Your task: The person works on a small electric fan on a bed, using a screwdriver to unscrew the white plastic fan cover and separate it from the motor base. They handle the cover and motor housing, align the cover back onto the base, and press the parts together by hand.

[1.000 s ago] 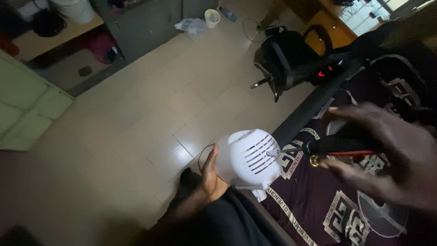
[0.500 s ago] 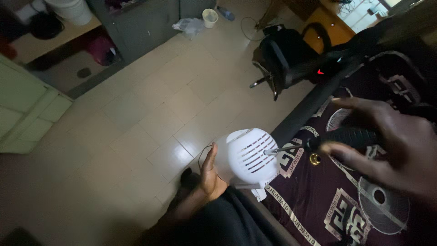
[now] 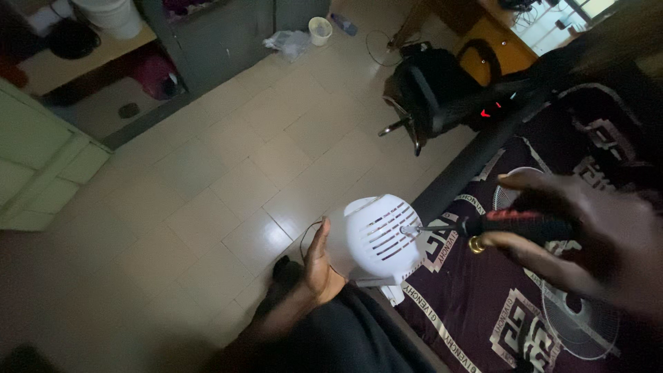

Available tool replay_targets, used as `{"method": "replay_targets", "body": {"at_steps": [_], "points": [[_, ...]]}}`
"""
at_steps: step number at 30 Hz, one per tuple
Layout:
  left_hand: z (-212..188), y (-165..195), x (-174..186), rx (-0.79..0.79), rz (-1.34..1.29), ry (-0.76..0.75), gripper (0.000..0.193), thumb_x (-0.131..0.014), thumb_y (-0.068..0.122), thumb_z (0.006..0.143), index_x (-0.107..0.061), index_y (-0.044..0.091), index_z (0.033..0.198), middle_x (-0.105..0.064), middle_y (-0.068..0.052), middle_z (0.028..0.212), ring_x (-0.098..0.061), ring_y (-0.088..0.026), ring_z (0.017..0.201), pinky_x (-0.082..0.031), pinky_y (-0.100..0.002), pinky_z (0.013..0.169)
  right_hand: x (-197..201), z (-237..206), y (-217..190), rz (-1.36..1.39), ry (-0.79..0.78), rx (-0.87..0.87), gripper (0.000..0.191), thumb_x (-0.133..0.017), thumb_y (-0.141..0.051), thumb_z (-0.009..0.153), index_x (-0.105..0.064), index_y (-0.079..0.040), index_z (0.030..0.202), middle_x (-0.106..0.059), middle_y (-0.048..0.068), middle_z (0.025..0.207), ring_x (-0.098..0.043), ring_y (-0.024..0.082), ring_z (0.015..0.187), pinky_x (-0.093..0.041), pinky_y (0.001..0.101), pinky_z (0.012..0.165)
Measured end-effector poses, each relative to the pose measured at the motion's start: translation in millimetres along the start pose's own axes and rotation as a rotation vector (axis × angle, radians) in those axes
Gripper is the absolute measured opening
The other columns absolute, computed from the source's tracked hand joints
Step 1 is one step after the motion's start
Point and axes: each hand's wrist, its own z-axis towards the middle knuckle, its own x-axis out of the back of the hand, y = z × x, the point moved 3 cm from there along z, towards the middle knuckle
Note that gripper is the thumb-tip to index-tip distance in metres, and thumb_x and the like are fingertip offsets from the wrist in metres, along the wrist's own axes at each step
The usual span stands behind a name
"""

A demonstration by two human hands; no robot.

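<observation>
My left hand (image 3: 318,264) steadies a white slotted plastic fan motor housing (image 3: 384,240) at its left side, thumb up along its edge. My right hand (image 3: 587,235) grips a screwdriver (image 3: 504,224) with a black and red handle; its metal tip touches the right side of the housing. A thin dark cord (image 3: 309,231) loops behind the housing. The housing sits at the edge of a dark maroon patterned bedspread (image 3: 476,311).
A round fan grille (image 3: 577,328) lies on the bedspread at the lower right, another partly behind my right hand. A black office chair (image 3: 431,93) stands on the pale tiled floor (image 3: 228,186). A small cup (image 3: 320,30) and shelves sit far back.
My right hand has brought the screwdriver left, so its tip now meets the housing. The left hand and housing have hardly shifted.
</observation>
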Motion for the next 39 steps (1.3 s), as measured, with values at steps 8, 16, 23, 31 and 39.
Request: {"method": "replay_targets", "body": {"at_steps": [8,16,23,31,39], "points": [[2.2,-6.3,2.5,-0.003,-0.009,-0.053,0.092,-0.043,0.072,0.097,-0.032,0.006,0.161,-0.043,-0.019,0.159,-0.041,-0.035,0.149,-0.034,-0.058,0.121,-2.2,1.8,-6.4,0.009,0.06,0.166,0.072,-0.073,-0.03,0.084,-0.047,-0.005,0.147,-0.079,0.011,0.091,-0.081,0.02,0.078,-0.062,0.0355,0.065],[2.9,-7.2,12.5,0.154,0.163,0.244,0.087,-0.036,0.072,0.087,-0.034,0.02,0.156,-0.048,-0.02,0.15,-0.047,-0.035,0.141,-0.038,-0.065,0.109,-3.8,3.6,3.0,-0.063,-0.047,-0.104,0.084,-0.077,-0.038,0.08,-0.045,-0.011,0.153,-0.077,0.012,0.103,-0.082,0.022,0.088,-0.063,0.0367,0.077],[3.0,-2.5,6.4,0.029,0.131,0.013,0.093,-0.039,0.075,0.092,-0.031,0.012,0.161,-0.041,-0.019,0.159,-0.038,-0.036,0.15,-0.032,-0.063,0.12,9.3,7.8,-29.5,0.049,0.072,0.197,0.077,-0.077,-0.028,0.078,-0.051,0.001,0.145,-0.072,0.023,0.124,-0.078,0.028,0.099,-0.062,0.0391,0.079],[3.9,-5.5,8.4,0.028,0.038,-0.036,0.093,-0.042,0.074,0.094,-0.034,0.009,0.16,-0.048,-0.016,0.157,-0.044,-0.032,0.148,-0.036,-0.055,0.12,-5.0,-1.5,-7.8,0.08,0.079,0.15,0.091,-0.082,-0.032,0.075,-0.042,-0.002,0.151,-0.071,0.016,0.118,-0.079,0.022,0.098,-0.062,0.0325,0.074],[6.7,-0.2,4.9,-0.011,0.102,0.142,0.085,-0.041,0.069,0.089,-0.033,0.018,0.157,-0.046,-0.017,0.15,-0.046,-0.035,0.143,-0.041,-0.064,0.111,-40.1,-29.5,62.6,0.218,0.672,-0.109,0.092,-0.087,-0.033,0.067,-0.047,-0.008,0.147,-0.065,0.016,0.13,-0.072,0.026,0.11,-0.064,0.0378,0.079]]}}
